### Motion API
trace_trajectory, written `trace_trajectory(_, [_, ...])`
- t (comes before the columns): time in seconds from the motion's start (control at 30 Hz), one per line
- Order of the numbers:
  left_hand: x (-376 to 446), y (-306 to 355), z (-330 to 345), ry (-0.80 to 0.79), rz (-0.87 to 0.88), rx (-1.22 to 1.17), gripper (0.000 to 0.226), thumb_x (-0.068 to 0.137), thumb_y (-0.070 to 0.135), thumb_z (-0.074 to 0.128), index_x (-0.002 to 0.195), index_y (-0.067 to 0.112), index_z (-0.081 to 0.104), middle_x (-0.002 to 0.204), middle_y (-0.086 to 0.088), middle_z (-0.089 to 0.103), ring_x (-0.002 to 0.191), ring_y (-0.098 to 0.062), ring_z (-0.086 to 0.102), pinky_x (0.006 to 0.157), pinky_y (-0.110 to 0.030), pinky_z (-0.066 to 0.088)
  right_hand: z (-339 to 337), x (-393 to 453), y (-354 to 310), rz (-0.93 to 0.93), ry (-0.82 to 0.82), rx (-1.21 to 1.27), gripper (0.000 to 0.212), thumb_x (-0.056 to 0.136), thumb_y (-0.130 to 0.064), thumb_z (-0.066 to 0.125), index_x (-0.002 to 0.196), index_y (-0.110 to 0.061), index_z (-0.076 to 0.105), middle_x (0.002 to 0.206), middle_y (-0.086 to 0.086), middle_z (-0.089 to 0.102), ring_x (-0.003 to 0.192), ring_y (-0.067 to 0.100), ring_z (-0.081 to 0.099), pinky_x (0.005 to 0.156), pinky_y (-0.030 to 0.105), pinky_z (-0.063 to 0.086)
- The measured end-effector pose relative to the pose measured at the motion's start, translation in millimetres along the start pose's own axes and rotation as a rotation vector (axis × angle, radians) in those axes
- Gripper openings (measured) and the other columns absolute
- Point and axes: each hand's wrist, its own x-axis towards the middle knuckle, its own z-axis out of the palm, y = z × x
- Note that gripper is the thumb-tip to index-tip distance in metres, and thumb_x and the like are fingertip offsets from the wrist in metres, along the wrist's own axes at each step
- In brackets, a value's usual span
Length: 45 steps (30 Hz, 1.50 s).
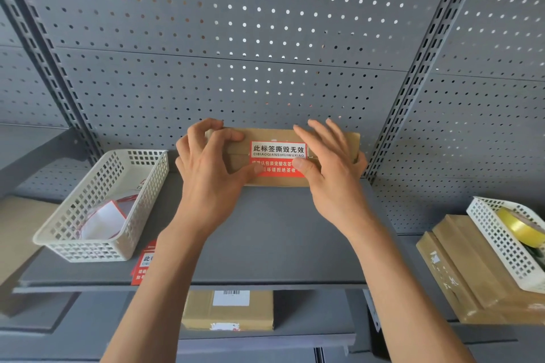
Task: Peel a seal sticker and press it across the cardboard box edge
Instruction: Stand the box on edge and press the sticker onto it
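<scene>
A flat cardboard box [274, 134] lies at the back of the grey shelf [280, 239], against the pegboard. A red and white seal sticker [278, 156] lies across its flap seam. My left hand [211, 169] grips the box's left end, fingers curled over the top edge, thumb on the sticker's lower left corner. My right hand [331, 162] rests over the box's right part with fingers spread, thumb pressing the sticker's lower right corner.
A white mesh basket [97, 247] with sticker backing sheets stands at left, spare red stickers [144, 267] near the shelf's front edge. At right, stacked cardboard boxes [460, 271] carry a basket [507, 247] with a yellow tape roll [520, 228]. A labelled box [228, 309] sits on the lower shelf.
</scene>
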Motion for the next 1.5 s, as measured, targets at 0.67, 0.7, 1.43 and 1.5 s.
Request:
trace_trajectory(0.67, [-2.2,14.0,10.9,0.029,-0.027,0.132,0.089,0.059,0.088,0.062,0.119,0.023,0.054,0.14,0.002,0.038,0.133,-0.024,0.029,0.1,-0.036,0.025,-1.2,-1.4,-5.6,0.03,-0.028,-0.013,0.074,0.085,-0.065,0.061,0.15,-0.039,0.037,0.165,-0.017,0.02,0.153,-0.001,-0.004,0.119,0.065,0.002])
trace_trajectory(0.7, [-1.7,12.0,11.4,0.027,-0.017,0.137,0.088,0.059,0.085,0.066,0.119,0.022,0.054,0.14,0.002,0.038,0.133,-0.024,0.029,0.101,-0.037,0.026,-1.0,-0.9,-4.9,0.029,-0.029,-0.026,0.077,0.084,-0.064,0.064,0.151,-0.039,0.036,0.166,-0.017,0.02,0.154,0.0,-0.004,0.119,0.065,0.002])
trace_trajectory(1.43, [6.3,-10.6,-8.5,-0.105,0.053,0.006,0.059,0.075,0.037,0.086,0.126,0.025,0.059,0.136,0.01,0.035,0.13,-0.02,0.028,0.108,-0.04,0.028,-20.1,-0.6,11.9,0.004,-0.156,0.156,0.067,0.096,-0.008,0.062,0.15,-0.042,0.038,0.164,-0.023,0.022,0.151,-0.009,-0.001,0.118,0.035,-0.006])
trace_trajectory(1.5, [6.6,-11.5,-11.4,-0.119,0.055,-0.024,0.055,0.076,0.049,0.076,0.124,0.028,0.059,0.133,0.014,0.033,0.128,-0.017,0.028,0.111,-0.046,0.032,-22.6,-0.9,12.9,-0.003,-0.172,0.161,0.064,0.098,-0.01,0.06,0.149,-0.042,0.038,0.163,-0.024,0.022,0.151,-0.01,-0.001,0.121,0.038,-0.007])
